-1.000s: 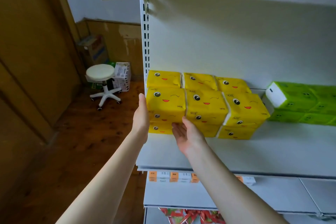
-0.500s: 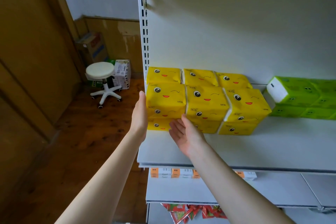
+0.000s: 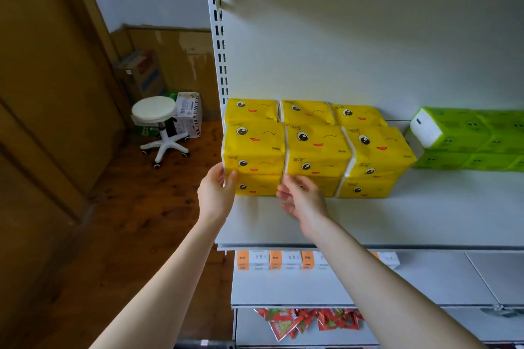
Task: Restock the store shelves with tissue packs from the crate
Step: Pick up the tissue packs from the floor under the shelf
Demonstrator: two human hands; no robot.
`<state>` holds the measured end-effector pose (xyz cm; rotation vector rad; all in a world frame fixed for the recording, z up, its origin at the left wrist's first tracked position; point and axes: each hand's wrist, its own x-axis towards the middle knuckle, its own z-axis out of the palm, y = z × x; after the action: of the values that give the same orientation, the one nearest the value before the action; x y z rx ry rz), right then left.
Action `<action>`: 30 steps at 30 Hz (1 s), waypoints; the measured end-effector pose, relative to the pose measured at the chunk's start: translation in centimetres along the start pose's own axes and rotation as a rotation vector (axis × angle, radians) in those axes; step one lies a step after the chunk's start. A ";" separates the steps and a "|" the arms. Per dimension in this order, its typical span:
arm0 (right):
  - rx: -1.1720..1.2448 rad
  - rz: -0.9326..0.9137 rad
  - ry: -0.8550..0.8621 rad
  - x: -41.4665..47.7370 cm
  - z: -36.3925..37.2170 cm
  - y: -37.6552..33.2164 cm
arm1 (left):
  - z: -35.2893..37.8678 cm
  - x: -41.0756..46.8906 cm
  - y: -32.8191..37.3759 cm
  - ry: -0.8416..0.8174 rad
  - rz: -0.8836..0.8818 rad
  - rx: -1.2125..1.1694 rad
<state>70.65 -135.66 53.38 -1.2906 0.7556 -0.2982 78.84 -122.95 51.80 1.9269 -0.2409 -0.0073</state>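
head | yellow tissue packs (image 3: 314,150) stacked at shelf (image 3: 397,221) left end | left hand (image 3: 217,195) pinches left-front pack's corner | right hand (image 3: 304,201) fingers relaxed, touching pack fronts | likely light, soft, slick film: hold opposite sides, squeeze gently

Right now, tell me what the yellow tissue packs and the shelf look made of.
Yellow tissue packs: thin plastic film, slightly glossy, by its wrinkles and sheen. Shelf: probably painted metal, smooth matte white, with a slotted upright.
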 end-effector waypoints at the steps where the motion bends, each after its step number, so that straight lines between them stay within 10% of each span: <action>1: -0.034 -0.001 -0.026 0.2 -0.2 -0.1 | 0.0 0.0 0.0 0.000 0.002 0.001; 7: -0.075 -0.004 -0.081 0.1 -1.9 0.6 | 0.5 -0.1 -0.1 0.010 -0.030 0.002; 18: 0.066 -0.125 0.608 2.3 -11.5 0.4 | 2.0 -1.7 0.5 0.128 -0.262 -0.063; 30: -0.013 -0.132 0.398 3.2 -14.0 -0.3 | 3.0 -2.0 1.3 0.139 -0.256 -0.072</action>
<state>63.85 -148.21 51.46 -1.3117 1.0094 -0.6715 76.28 -125.80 51.67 1.8660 0.0987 -0.0508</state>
